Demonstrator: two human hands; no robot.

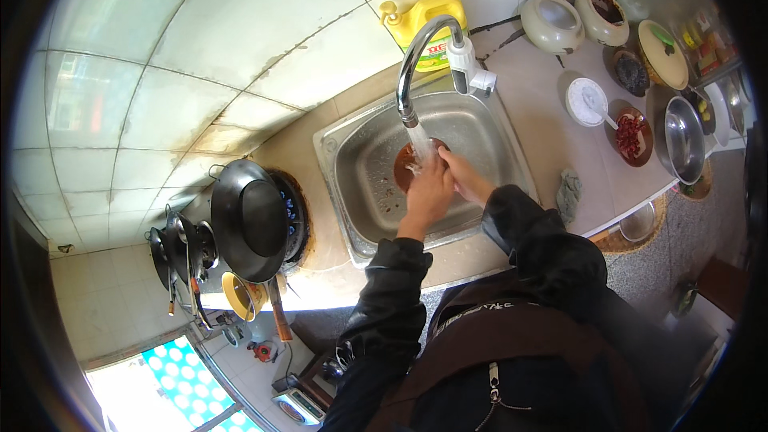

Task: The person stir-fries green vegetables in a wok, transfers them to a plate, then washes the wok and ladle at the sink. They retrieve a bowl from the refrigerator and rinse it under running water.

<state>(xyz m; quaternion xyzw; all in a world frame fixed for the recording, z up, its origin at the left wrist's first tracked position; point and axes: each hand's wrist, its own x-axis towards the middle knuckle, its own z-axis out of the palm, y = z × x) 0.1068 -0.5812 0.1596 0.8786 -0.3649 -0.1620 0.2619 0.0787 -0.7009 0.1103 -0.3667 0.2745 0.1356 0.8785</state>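
A reddish-brown bowl [403, 169] is held low inside a stainless steel sink [372, 216]. Water runs onto it from the curved chrome faucet [414, 72]. My right hand [463, 173] grips the bowl at its right rim. Over the near side of the bowl lies my left hand [429, 191], in the stream; its fingertips are partly hidden by the water, so whether it rubs or grips cannot be told. Small reddish scraps [389, 204] lie on the sink's floor, to the left of my hands.
Left of the sink, a black wok [252, 222] stands over a lit gas burner [290, 213]. Behind the faucet is a yellow detergent jug [438, 12]. On the right counter are a grey cloth [568, 195], a white bowl of salt-like powder [585, 99], chopped red pieces [629, 135] and a metal basin [685, 138].
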